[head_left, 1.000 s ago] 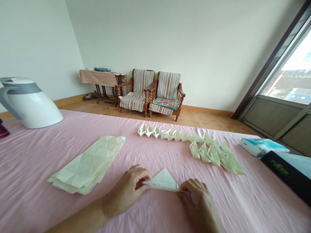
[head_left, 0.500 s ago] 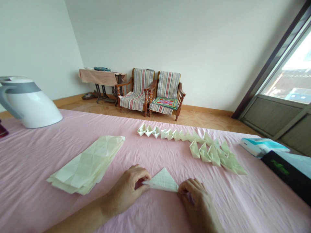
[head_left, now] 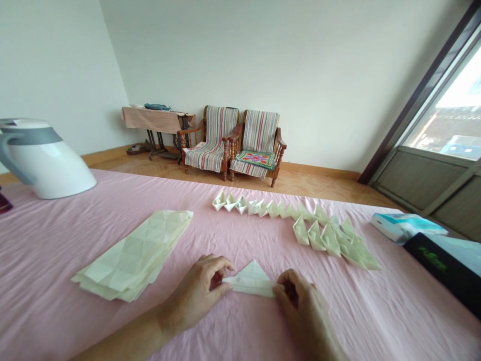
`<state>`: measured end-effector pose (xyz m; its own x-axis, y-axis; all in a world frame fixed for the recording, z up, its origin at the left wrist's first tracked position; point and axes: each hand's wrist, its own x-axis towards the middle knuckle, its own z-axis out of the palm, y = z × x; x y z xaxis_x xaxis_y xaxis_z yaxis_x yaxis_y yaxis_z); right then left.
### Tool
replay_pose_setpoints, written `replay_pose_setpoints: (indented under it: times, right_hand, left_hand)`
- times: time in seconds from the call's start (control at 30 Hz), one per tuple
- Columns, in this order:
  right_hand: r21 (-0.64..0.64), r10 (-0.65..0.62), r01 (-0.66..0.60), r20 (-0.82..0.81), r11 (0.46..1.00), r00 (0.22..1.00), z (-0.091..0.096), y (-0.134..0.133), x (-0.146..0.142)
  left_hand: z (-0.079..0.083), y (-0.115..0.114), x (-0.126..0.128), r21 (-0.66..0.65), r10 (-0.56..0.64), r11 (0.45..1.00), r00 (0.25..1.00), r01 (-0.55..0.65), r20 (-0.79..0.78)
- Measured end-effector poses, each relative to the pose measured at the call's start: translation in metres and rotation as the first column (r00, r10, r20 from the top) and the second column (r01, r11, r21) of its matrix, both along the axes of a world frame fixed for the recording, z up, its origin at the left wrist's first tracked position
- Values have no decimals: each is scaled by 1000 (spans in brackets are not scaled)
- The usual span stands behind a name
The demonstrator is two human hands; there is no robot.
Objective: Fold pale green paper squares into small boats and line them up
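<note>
A pale folded paper triangle lies on the pink tablecloth near the front edge. My left hand pinches its left corner with thumb and fingers closed. My right hand pinches its right corner, fingers curled. A stack of creased pale sheets lies to the left of my hands. Behind, a row of several folded paper boats runs from the middle to the right.
A white kettle stands at the far left. A teal and white box and a black box lie at the right. Two striped wooden chairs and a small table stand by the far wall.
Both hands keep hold of the paper's corners; the bottom strip of the triangle has been folded up slightly, and the right hand's fingers have curled in closer.
</note>
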<state>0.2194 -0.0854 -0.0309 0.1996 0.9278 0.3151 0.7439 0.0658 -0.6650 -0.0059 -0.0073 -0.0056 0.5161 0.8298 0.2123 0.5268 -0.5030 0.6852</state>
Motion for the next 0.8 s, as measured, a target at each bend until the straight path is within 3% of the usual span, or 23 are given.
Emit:
replay_pose_setpoints:
  times: [0.2, 0.33, 0.53, 0.67, 0.8]
  right_hand:
    - [134, -62, 51, 74, 990, 995, -10, 2, 1]
    - [98, -30, 17, 132, 995, 991, -18, 4, 6]
    - [111, -116, 92, 236, 990, 965, -18, 1, 8]
    - [200, -40, -37, 369, 979, 929, -8, -3, 13]
    - [234, 95, -222, 454, 947, 886, -12, -1, 7]
  left_hand:
    - [-3, -1, 1, 27, 14, 1000, 1000, -14, -6]
    - [-6, -1, 1, 50, 21, 999, 1000, -20, -11]
    - [-7, 0, 2, 94, 42, 995, 999, -39, -24]
    - [3, -5, 3, 153, -44, 987, 997, 52, -56]
    - [10, -11, 4, 295, -215, 918, 959, 263, -187]
